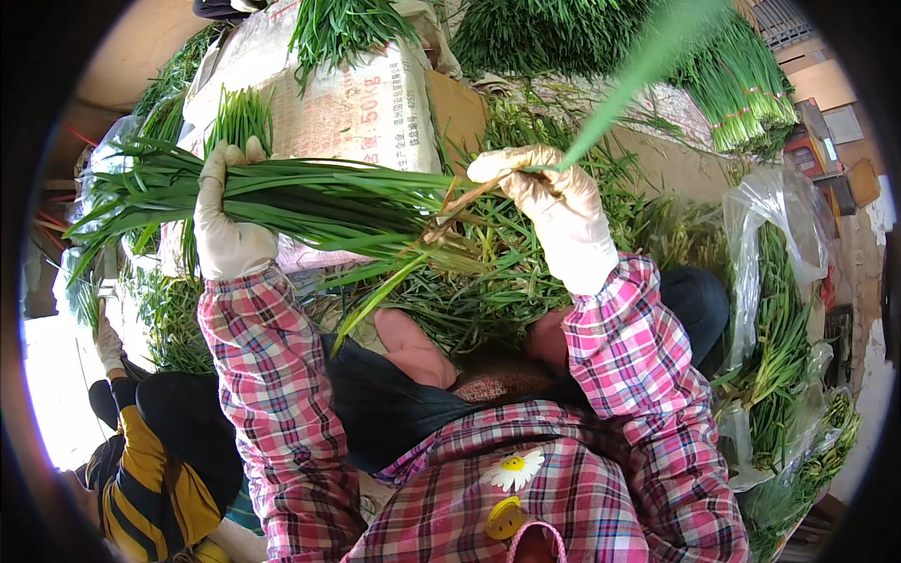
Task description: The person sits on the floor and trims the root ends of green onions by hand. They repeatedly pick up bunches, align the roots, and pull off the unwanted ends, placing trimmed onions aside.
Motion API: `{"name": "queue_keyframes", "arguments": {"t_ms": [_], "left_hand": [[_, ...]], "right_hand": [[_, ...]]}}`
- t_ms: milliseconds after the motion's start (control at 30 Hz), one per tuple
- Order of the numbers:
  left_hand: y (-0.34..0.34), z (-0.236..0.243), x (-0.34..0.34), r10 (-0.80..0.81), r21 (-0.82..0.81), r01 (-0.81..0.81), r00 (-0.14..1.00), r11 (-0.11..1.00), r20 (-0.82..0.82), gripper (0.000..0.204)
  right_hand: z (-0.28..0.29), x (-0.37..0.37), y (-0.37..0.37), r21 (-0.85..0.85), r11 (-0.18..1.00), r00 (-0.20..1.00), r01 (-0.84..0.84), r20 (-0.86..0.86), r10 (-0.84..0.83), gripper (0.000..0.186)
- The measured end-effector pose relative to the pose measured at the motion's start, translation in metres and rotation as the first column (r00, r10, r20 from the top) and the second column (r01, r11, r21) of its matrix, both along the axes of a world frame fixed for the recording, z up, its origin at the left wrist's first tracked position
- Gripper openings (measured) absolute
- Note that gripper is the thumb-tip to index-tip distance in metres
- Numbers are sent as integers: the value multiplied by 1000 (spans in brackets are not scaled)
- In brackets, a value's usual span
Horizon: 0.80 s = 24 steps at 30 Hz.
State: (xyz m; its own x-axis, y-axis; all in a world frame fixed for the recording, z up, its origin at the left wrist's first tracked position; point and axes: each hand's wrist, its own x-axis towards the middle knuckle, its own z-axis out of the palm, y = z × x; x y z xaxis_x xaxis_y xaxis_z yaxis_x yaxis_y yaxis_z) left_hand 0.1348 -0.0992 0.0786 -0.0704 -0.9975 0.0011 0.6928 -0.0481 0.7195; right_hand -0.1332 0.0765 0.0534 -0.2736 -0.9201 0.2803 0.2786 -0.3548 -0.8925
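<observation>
My left hand, in a whitish glove, is wrapped round a loose bunch of garlic chives. The bunch lies level, its green leaf tips to the left and its pale, ragged root ends to the right. Beside those ends my gloved right hand is closed in a pinch. Out of its fingers a long green chive leaf, blurred, sticks up to the right. A brown withered strip runs from the same fingers down to the bunch's root ends. Exactly what the fingertips grip is partly hidden.
Loose chives and trimmings cover the ground before my knees. Beyond lie a white woven sack with chives on it and tied chive bundles. Clear plastic bags of chives stand at right. Another person sits at lower left.
</observation>
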Motion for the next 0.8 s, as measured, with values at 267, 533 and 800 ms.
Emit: {"name": "queue_keyframes", "arguments": {"t_ms": [267,533,800], "left_hand": [[-1,7,13,131,-224,-80,967,971,220,21],[-16,10,54,181,-102,-188,980,977,-80,20],[-17,11,74,75,-158,-121,960,980,-271,17]], "right_hand": [[-10,-18,22,54,994,982,100,156,-107,9],[-46,-57,61,275,868,910,414,-97,-404,12],[-57,-45,70,647,725,424,237,-740,522,31]]}}
